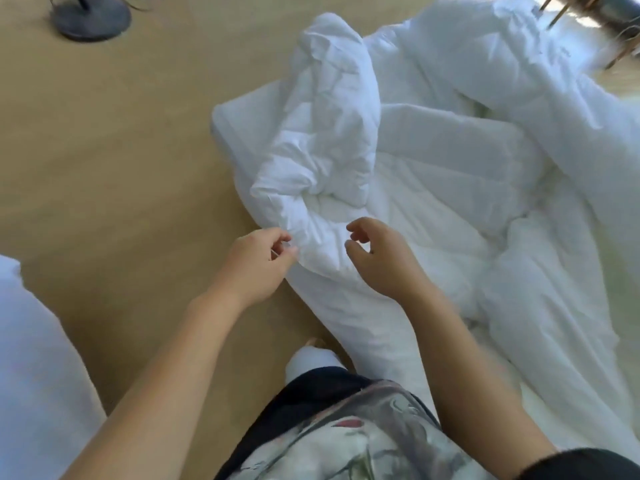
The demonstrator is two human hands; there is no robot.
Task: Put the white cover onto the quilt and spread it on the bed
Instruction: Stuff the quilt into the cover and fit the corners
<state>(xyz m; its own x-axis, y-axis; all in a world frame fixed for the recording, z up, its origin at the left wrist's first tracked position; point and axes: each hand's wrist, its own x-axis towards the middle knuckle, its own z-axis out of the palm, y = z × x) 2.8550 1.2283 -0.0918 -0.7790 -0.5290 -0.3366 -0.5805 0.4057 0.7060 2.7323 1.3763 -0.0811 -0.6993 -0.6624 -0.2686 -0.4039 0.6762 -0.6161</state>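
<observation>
A white quilt (450, 174) lies bunched and creased on the wooden floor, from the middle of the view to the right edge. A rolled, crumpled fold of the white cover (325, 133) runs over it toward me. My left hand (258, 263) pinches the near edge of that cover between thumb and fingertips. My right hand (379, 258) hovers just right of it over the fabric, fingers loosely curled and holding nothing. I cannot tell exactly where cover ends and quilt begins.
The tan wooden floor (121, 150) stretches to the left. A dark round stand base (90, 16) sits at the top left. Chair legs (620, 53) show at the top right. White bedding (38, 358) fills the lower left edge. My foot (311, 358) is below.
</observation>
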